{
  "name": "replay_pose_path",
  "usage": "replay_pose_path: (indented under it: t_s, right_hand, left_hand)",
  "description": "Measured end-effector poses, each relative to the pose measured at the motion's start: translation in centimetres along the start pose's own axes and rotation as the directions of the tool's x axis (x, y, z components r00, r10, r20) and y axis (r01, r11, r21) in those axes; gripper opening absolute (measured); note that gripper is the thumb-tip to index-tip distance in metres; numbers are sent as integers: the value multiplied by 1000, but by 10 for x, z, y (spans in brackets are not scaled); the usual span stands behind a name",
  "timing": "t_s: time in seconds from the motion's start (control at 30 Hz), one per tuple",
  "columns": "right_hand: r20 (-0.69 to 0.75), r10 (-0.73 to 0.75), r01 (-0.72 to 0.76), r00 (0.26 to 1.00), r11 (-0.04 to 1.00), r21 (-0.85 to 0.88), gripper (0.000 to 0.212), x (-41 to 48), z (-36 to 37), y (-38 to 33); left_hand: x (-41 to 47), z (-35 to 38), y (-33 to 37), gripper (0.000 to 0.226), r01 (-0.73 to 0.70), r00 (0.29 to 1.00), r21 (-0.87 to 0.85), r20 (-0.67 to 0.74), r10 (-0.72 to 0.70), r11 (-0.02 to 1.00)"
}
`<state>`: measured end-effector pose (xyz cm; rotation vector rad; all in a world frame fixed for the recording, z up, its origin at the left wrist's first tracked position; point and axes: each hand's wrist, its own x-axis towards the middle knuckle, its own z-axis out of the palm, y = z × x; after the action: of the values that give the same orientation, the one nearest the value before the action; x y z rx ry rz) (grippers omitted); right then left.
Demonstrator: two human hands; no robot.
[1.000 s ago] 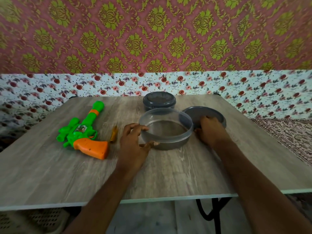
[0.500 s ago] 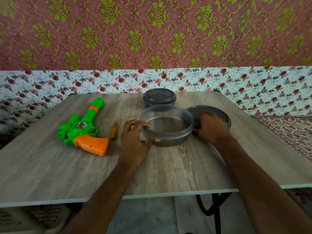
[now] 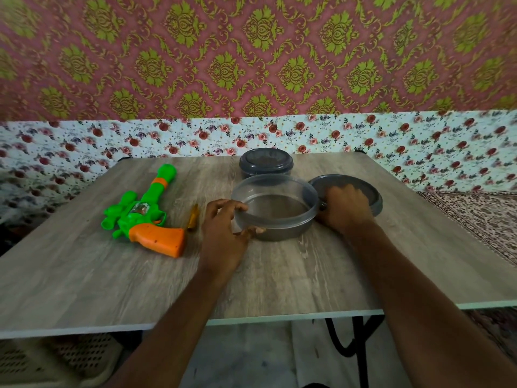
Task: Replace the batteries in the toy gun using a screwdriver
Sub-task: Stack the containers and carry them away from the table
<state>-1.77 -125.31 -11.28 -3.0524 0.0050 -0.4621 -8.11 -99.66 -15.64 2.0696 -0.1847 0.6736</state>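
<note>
A green toy gun [image 3: 140, 211] with an orange grip lies on the left of the wooden table [image 3: 84, 275]. Beside its grip lies a small screwdriver [image 3: 193, 218] with an amber handle. In the middle stands an open grey round container [image 3: 275, 208]. My left hand [image 3: 223, 233] grips its left rim, thumb at the near side and fingers over the edge. My right hand [image 3: 345, 208] rests on the edge of the grey lid [image 3: 369, 191] lying to the right of the container; its fingers are curled at the lid's near-left rim.
A second grey container [image 3: 265, 162] with its lid on stands behind the open one, near the table's far edge. A patterned wall rises behind the table. A perforated plastic basket [image 3: 56, 359] sits on the floor at lower left, black table legs [image 3: 347, 334] below.
Both hands stay on the open container and the lid. The view has shifted slightly; the lid appears a little further out to the right.
</note>
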Motion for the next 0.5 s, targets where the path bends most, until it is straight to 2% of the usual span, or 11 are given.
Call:
replay_pose_path:
  t_s: [0.13, 0.27, 0.33, 0.43, 0.5]
  right_hand:
    - [-49, -55, 54, 997, 998, -17, 45, -5, 5, 6]
    - [-151, -155, 156, 976, 988, -8, 51, -9, 9, 8]
    - [-251, -165, 168, 954, 986, -11, 49, -9, 11, 10]
    - [-503, -191, 175, 843, 981, -80, 34, -10, 15, 13]
    - [-624, -187, 168, 759, 982, -90, 35, -12, 16, 17]
  left_hand:
    - [0, 0, 0, 49, 6, 1000, -20, -9, -7, 1000]
    - [0, 1, 0, 49, 10, 1000, -6, 3, -10, 1000]
    - [1, 0, 0, 49, 34, 999, -12, 6, -34, 999]
    - [1, 0, -1, 50, 48, 999, -20, 7, -48, 999]
    - [0, 0, -2, 50, 49, 999, -12, 23, -48, 999]
